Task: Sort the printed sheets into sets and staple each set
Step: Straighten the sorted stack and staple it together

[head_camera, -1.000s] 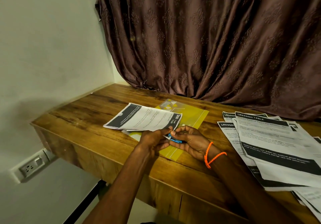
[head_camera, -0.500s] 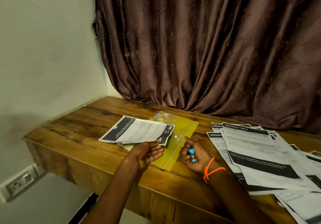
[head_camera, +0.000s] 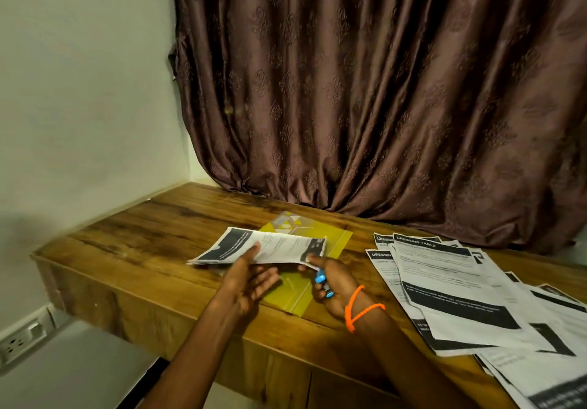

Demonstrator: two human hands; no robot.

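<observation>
Your left hand (head_camera: 244,277) was pinching the set of sheets (head_camera: 263,246) by its near edge, lifting it off the yellow folder (head_camera: 333,240). Your right hand (head_camera: 333,284) gripped the blue stapler (head_camera: 322,283) at the set's right corner. Bare counter (head_camera: 143,234) lay left of your left hand; loose sheets (head_camera: 451,284) crowded the right.

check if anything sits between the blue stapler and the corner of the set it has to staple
Nothing visible does. The right hand grips the blue stapler just below the near right corner of the paper set, which the left hand lifts off the yellow folder. Only the right fingertips touch that corner.
</observation>
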